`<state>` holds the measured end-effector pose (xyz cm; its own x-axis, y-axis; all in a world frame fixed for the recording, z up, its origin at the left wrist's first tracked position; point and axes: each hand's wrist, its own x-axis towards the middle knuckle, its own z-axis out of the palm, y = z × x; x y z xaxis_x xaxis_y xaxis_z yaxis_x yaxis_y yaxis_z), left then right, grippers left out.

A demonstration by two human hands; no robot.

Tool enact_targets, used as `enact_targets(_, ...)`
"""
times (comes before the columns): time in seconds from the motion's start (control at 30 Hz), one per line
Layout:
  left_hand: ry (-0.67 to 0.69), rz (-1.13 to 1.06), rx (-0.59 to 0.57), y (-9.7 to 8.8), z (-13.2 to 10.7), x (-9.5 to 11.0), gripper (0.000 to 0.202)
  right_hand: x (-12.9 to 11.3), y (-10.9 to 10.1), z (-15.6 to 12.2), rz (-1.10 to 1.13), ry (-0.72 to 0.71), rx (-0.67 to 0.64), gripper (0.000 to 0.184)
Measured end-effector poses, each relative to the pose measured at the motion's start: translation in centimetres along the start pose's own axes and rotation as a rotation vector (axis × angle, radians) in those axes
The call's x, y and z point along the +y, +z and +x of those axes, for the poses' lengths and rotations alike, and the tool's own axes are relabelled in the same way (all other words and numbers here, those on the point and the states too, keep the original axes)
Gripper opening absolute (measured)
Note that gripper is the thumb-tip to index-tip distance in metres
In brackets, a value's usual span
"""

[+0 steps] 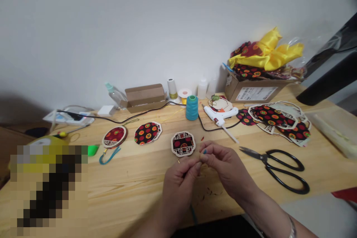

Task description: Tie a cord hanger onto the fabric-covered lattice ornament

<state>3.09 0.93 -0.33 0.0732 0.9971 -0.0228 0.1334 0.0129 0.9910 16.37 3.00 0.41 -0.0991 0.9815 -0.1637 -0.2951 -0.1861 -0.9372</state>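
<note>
My left hand (pixel 178 178) and my right hand (pixel 225 163) meet over the wooden table (pixel 134 186), fingertips pinched together on something tiny. A small teal bit (pixel 204 151) shows at the right fingertips and a teal cord (pixel 193 214) hangs below my hands. Just beyond the fingers lies a wooden lattice ornament with red and black fabric (pixel 183 143).
Black scissors (pixel 279 165) lie to the right. A white glue gun (pixel 220 116), a teal thread spool (pixel 192 107), two more fabric ornaments (pixel 147 132) (pixel 114 136), a pile of fabric pieces (pixel 279 119) and a cardboard box with yellow cloth (pixel 259 89) sit farther back.
</note>
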Motion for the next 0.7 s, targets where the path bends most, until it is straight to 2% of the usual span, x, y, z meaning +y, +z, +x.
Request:
enact_targets(0.13,-0.003,0.054,-0.022,-0.1,0.1,-0.5,0.017,-0.3,-0.5,0.1,-0.040,-0.098,0.059,0.011)
enact_targets(0.23,-0.003,0.089,-0.043,-0.2,0.1,-0.5,0.015,-0.9,-0.9,0.1,0.053,-0.040,0.083,0.008)
enact_targets(0.4,0.036,0.144,-0.071,-0.2,0.3,-0.6,0.018,-2.4,-1.1,0.0,0.251,0.032,-0.006,0.016)
enact_targets(0.47,0.100,0.175,-0.012,-0.4,0.4,-0.8,0.016,-2.8,-1.2,0.0,0.278,-0.013,-0.012,0.017)
enact_targets(0.57,0.198,0.259,0.233,-1.1,0.4,-0.6,0.027,-3.0,-1.3,-0.2,0.244,-0.145,0.002,0.013)
enact_targets(0.63,0.172,0.274,0.311,-1.7,0.2,-0.1,0.026,-2.9,-1.4,-0.6,0.162,-0.227,-0.005,0.010)
enact_targets(0.67,0.114,0.243,0.247,-1.9,0.1,0.2,0.016,-2.8,-1.4,-1.0,0.107,-0.263,-0.015,0.010)
enact_targets(0.7,-0.009,0.191,0.086,-2.0,-0.1,0.5,0.015,-2.6,-1.3,-1.4,0.046,-0.293,-0.029,0.010)
